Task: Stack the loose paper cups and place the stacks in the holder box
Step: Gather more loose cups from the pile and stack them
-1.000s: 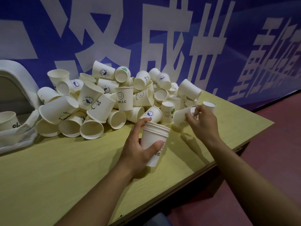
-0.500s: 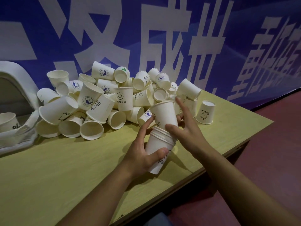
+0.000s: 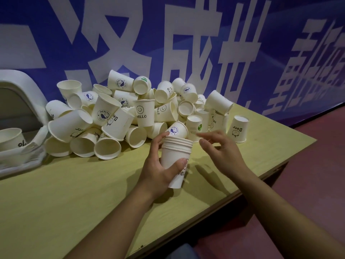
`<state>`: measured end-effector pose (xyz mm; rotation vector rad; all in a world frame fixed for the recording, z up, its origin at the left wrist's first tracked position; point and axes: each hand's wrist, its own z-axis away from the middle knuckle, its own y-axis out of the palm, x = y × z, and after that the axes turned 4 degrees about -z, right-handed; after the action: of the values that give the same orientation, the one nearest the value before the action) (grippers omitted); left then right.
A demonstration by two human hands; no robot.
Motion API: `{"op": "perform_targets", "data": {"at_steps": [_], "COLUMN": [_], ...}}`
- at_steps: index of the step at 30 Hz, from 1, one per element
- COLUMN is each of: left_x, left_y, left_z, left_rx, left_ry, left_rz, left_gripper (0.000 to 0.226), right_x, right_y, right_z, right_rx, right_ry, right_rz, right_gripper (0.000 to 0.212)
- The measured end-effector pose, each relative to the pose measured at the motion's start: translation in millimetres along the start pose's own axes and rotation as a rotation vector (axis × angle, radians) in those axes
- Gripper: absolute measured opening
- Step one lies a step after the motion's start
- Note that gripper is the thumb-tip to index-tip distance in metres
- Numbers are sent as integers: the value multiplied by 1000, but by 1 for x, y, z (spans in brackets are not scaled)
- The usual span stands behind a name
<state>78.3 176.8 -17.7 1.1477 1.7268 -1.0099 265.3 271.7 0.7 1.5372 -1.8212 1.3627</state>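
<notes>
Nested cup stack [image 3: 176, 161] is gripped upright by left hand [image 3: 158, 169], thumb across its front, over the bench [image 3: 74, 202] near the front edge. Right hand [image 3: 222, 154] is held just beside the rims, fingers spread, nothing gripped. Loose cups [image 3: 115, 116] are piled along the back edge; holder box [image 3: 22, 101] is at the back-left corner.

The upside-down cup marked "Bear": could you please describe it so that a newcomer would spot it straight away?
Start at the big heap of paper cups against the blue banner and follow the yellow table to the heap's right end. There the Bear cup stands apart, beyond the right hand. Unlike its tumbled neighbours, it stands alone, mouth down, its print inverted.
</notes>
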Motion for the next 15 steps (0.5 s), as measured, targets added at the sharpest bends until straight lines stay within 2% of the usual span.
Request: {"op": "perform_targets", "data": {"at_steps": [2,4,8,11,15], "left_x": [-2,-3,-5,-4,-2], "left_y": [2,2,2,2,3], "left_z": [0,0,2,2,1], "left_rx": [-7,-1,18,26,44], "left_ry": [6,4,-9,-9,-15], "left_rz": [27,29,14,7,4], "left_gripper": [84,85,78,79,79], "right_x": [-15,-35,-66,-79,-76], "right_y": [-13,-28,-55,-64,-64], "right_z": [-16,-35,-55,-57,-55], "right_rx": [-122,-225,-230,-197,-264], "right_ry": [3,84,271,249,210], "right_rz": [186,381,683,730,569], "right_gripper": [28,42,67,57,23]}}
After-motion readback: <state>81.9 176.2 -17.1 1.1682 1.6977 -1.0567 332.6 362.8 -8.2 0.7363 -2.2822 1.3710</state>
